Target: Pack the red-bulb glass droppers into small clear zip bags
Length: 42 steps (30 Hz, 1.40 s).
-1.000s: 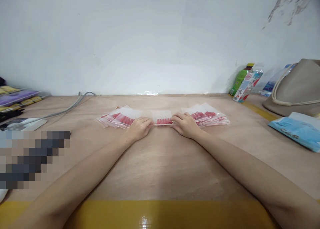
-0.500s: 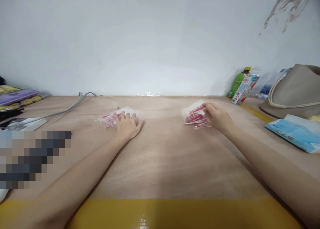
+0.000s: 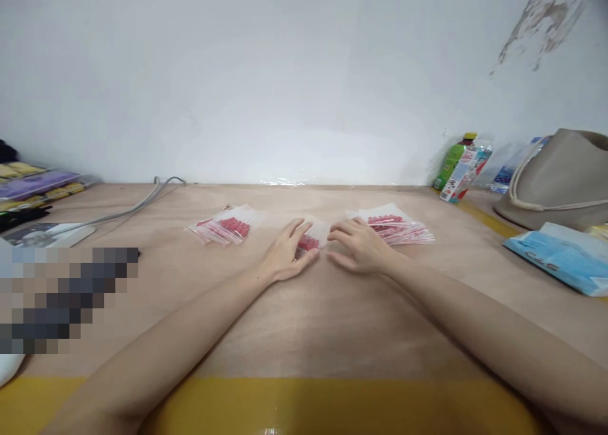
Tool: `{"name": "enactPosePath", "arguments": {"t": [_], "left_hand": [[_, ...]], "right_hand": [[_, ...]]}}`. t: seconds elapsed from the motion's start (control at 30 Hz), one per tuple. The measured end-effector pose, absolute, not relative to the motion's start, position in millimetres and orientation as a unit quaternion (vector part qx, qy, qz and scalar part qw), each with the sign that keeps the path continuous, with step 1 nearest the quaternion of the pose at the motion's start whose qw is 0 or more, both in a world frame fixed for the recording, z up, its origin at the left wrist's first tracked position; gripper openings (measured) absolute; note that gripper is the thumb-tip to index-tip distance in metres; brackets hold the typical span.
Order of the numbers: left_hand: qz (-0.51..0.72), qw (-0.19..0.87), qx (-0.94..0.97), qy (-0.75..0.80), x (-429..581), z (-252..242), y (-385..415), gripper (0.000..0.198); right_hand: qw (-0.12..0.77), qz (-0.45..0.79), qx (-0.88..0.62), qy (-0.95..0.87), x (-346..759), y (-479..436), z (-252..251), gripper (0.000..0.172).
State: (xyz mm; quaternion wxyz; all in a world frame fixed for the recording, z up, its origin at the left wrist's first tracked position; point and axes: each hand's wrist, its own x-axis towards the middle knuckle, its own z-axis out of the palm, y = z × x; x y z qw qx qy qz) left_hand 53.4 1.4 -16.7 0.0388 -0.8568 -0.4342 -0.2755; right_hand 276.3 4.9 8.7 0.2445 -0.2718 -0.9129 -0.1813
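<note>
Small clear zip bags with red pieces inside lie in three places on the wooden table. A left pile (image 3: 235, 226) and a right pile (image 3: 403, 230) flank a bag in the middle (image 3: 310, 242). My left hand (image 3: 289, 252) rests over that middle bag's left side, fingers and thumb spread around its red pieces and partly covering it. At its right edge is my right hand (image 3: 357, 245), fingers bent and apart from the thumb, with no bag visible in its grasp. Its back hides a bit of the right pile. The kind of the red pieces is unclear.
To the right stand a green bottle (image 3: 452, 163), a clear printed bottle (image 3: 466, 169) and a grey bag (image 3: 560, 175). A blue packet (image 3: 560, 258) lies before them. On the left are a grey cable (image 3: 128, 208), purple and yellow packages (image 3: 40, 185) and a blurred-out patch.
Both hands have moved inward to the middle, the left off the left pile and the right off the right pile. A bag now lies between them, and the right hand no longer pinches one.
</note>
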Motion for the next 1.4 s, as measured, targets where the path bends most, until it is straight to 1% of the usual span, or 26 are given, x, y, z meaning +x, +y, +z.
{"name": "enactPosePath", "arguments": {"t": [0.13,0.2,0.3,0.43,0.5,0.57,0.63,0.77,0.83,0.93,1.07,1.23,1.4], "left_hand": [[-0.294,-0.005,-0.878,-0.378,45.2,-16.3,2.0,0.045],[-0.292,-0.013,-0.884,-0.366,39.4,-14.3,3.9,0.04],[-0.298,-0.012,-0.885,-0.357,34.1,-12.7,7.4,0.039],[-0.318,0.001,-0.874,-0.368,34.3,-15.8,12.6,0.03],[-0.327,0.01,-0.866,-0.377,35.7,-17.8,14.5,0.023],[-0.332,0.018,-0.862,-0.382,36.8,-19.1,15.5,0.018],[-0.337,0.025,-0.86,-0.383,37.4,-19.4,15.6,0.015],[-0.343,0.038,-0.86,-0.376,37.5,-18.7,15.2,0.014],[-0.344,0.048,-0.863,-0.368,37.2,-18.5,15.6,0.013],[-0.345,0.069,-0.868,-0.349,36.5,-19.2,16.8,0.016],[-0.344,0.089,-0.88,-0.315,38.0,-21.7,18.6,0.02],[-0.337,0.113,-0.894,-0.273,48.5,-23.2,22.5,0.019],[-0.326,0.139,-0.896,-0.269,60.4,-25.0,29.6,0.017]], "right_hand": [[0.227,-0.099,-0.272,-0.93,247.6,17.8,-5.1,0.034],[0.234,-0.07,-0.269,-0.931,246.3,25.9,-12.5,0.035],[0.254,-0.044,-0.268,-0.928,253.8,35.9,-21.3,0.032],[0.297,-0.066,-0.3,-0.904,264.2,34.2,-24.0,0.033],[0.293,-0.079,-0.277,-0.912,264.5,26.4,-21.5,0.034],[0.291,-0.084,-0.262,-0.916,261.8,18.5,-18.9,0.039],[0.298,-0.1,-0.281,-0.907,258.2,14.7,-18.3,0.038],[0.304,-0.182,-0.327,-0.876,256.5,21.6,-23.7,0.017],[0.312,-0.223,-0.317,-0.867,258.4,27.1,-26.2,0.012],[0.328,-0.265,-0.284,-0.861,260.5,31.3,-26.7,0.015],[0.332,-0.29,-0.257,-0.86,259.1,31.0,-24.5,0.02],[0.317,-0.272,-0.271,-0.867,257.6,30.9,-23.3,0.021],[0.316,-0.24,-0.295,-0.87,256.2,30.5,-22.3,0.024]]}}
